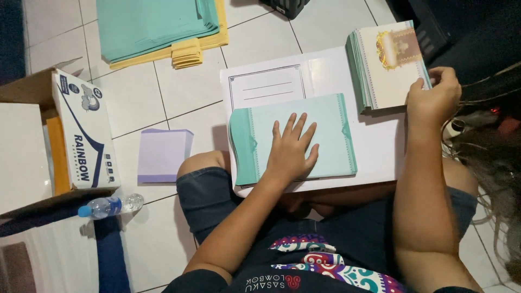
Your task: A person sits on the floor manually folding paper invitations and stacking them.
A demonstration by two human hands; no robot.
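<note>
I am pressing my left hand [290, 152] flat, fingers spread, on the near teal card stack [331, 135] lying on the white board [380, 141], my right hand [434, 97] pinching the top card of the far-right cream stack [385, 65], white-and-blue box [84, 130] sitting far left, plastic bottle [111, 205] lying beside it.

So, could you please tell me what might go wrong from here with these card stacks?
1. The right hand grips only one edge of the tall card stack, which already fans out; it could slide apart.
2. The left hand presses the teal stack on a white board resting on the lap; a knee shift might tip everything.
3. The water bottle lies near paper; a leak could wet it.
</note>
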